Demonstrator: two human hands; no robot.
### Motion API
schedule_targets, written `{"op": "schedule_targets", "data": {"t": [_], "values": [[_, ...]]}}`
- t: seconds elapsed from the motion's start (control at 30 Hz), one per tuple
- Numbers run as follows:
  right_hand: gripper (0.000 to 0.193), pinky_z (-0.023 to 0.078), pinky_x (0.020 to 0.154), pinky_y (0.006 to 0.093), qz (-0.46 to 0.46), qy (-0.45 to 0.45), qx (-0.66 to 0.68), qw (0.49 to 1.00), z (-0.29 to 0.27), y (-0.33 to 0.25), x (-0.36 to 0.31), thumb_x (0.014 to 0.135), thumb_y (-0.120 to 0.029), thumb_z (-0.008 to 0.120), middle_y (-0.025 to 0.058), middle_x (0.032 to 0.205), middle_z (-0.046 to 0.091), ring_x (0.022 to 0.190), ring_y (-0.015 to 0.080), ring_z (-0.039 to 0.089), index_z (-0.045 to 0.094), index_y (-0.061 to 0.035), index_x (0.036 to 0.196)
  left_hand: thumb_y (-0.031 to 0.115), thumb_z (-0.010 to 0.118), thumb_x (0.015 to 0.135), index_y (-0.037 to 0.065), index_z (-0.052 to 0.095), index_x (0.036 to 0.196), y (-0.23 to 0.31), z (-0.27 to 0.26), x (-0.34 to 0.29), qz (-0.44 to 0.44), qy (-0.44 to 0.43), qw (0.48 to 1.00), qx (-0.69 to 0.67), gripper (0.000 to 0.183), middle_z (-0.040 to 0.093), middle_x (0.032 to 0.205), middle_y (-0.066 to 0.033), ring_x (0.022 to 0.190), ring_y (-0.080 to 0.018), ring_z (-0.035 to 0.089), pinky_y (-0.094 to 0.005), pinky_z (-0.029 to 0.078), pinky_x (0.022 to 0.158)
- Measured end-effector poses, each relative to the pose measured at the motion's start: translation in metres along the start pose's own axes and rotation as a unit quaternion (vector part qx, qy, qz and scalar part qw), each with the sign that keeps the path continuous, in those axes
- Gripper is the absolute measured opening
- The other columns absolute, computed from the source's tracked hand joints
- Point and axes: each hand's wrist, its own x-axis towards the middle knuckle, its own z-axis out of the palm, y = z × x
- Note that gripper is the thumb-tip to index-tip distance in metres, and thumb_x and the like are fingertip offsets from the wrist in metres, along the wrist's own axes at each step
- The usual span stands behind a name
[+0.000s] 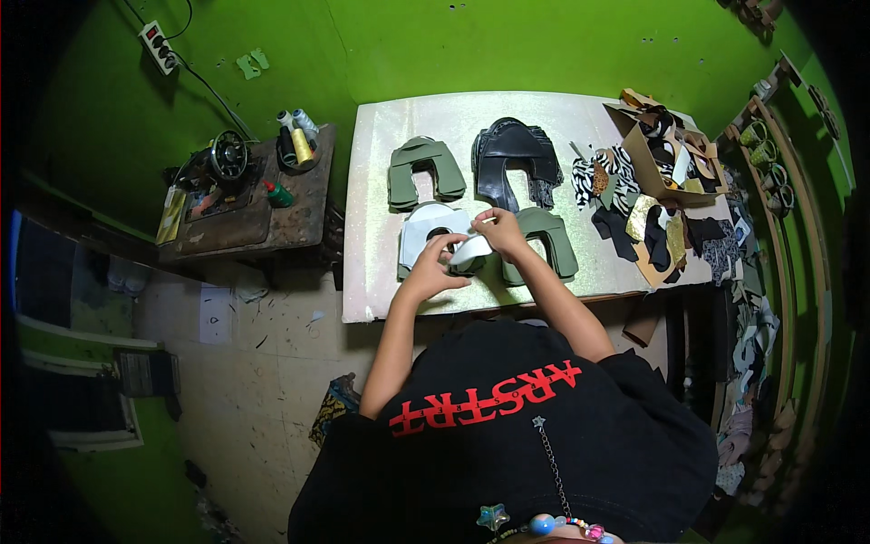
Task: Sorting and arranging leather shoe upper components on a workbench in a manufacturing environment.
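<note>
My right hand (501, 232) is closed, thumb and fingers pinching a curved white strip (472, 247) above the near edge of the table. Close on its left, my left hand (433, 275) has its thumb spread away from its fingers. Those fingertips reach over a stack of U-shaped pieces with a white one (420, 227) on top, beside the strip. Under the strip, part of this stack is hidden. A stack of olive-green U-shaped pieces (559, 245) lies just right of my right hand, partly covered by the forearm.
Farther back lie another olive-green stack (403, 181) and a black stack (494, 150) of U-shaped pieces. On the right, an open cardboard box (651, 161) spills fabric scraps (619, 234). Left of the table (372, 272) stands a sewing machine (227, 172) with thread cones (302, 145).
</note>
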Motion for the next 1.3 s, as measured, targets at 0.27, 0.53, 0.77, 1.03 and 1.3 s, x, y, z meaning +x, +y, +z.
{"op": "schedule_targets", "data": {"t": [0.27, 0.53, 0.77, 1.03, 1.3], "values": [[0.025, 0.044, 0.056, 0.0209, 0.025, -0.164, 0.069, 0.984, 0.001, -0.031, -0.024, 0.084, -0.024, 0.056, 0.0034, 0.080, 0.059, 0.068, 0.0078, 0.054, 0.058, -0.0008, 0.091, 0.012, 0.057, 0.083, -0.001, 0.061, 0.090, -0.037, 0.006, 0.004, -0.055, 0.138, 0.987, -0.068, 0.015, 0.061, 0.074, -0.0027, 0.059, -0.0067, 0.053, -0.0204, 0.042, 0.053], [0.016, 0.043, 0.053, 0.0229, -0.128, -0.146, -0.136, 0.972, 0.008, -0.020, 0.003, 0.068, -0.011, 0.066, 0.0037, 0.062, 0.058, 0.055, 0.0084, 0.053, 0.062, 0.0018, 0.077, 0.013, 0.059, 0.080, -0.001, 0.063, 0.082, -0.054, -0.020, 0.018, -0.091, 0.190, 0.976, -0.056, 0.015, 0.059, 0.063, -0.0033, 0.054, -0.0073, 0.050, -0.0228, 0.040, 0.049], [0.017, 0.048, 0.063, 0.0338, -0.226, -0.050, -0.220, 0.948, 0.029, -0.027, 0.017, 0.062, -0.003, 0.062, 0.0160, 0.070, 0.061, 0.063, 0.0281, 0.060, 0.061, 0.0012, 0.079, 0.013, 0.066, 0.073, -0.002, 0.061, 0.084, -0.085, -0.029, 0.032, -0.095, 0.270, 0.956, 0.058, 0.019, 0.058, 0.064, -0.0050, 0.054, -0.0111, 0.051, -0.0264, 0.042, 0.051], [0.037, 0.045, 0.077, 0.0394, -0.193, 0.050, -0.316, 0.928, 0.038, -0.011, 0.015, 0.068, -0.013, 0.062, 0.0182, 0.093, 0.052, 0.086, 0.0332, 0.055, 0.052, -0.0042, 0.102, 0.017, 0.070, 0.067, 0.004, 0.052, 0.092, -0.065, -0.022, 0.036, -0.173, 0.296, 0.932, 0.119, 0.034, 0.058, 0.076, -0.0106, 0.071, -0.0225, 0.057, -0.0324, 0.046, 0.066], [0.056, 0.043, 0.082, 0.0394, -0.072, 0.010, -0.306, 0.949, 0.038, 0.014, 0.016, 0.068, -0.024, 0.065, 0.0297, 0.098, 0.052, 0.095, 0.0394, 0.051, 0.044, 0.0100, 0.107, 0.019, 0.071, 0.061, 0.011, 0.029, 0.126, -0.052, -0.007, 0.030, -0.144, 0.278, 0.898, 0.309, 0.078, 0.039, 0.122, -0.0165, 0.113, -0.0354, 0.037, -0.0436, 0.033, 0.094]]}}
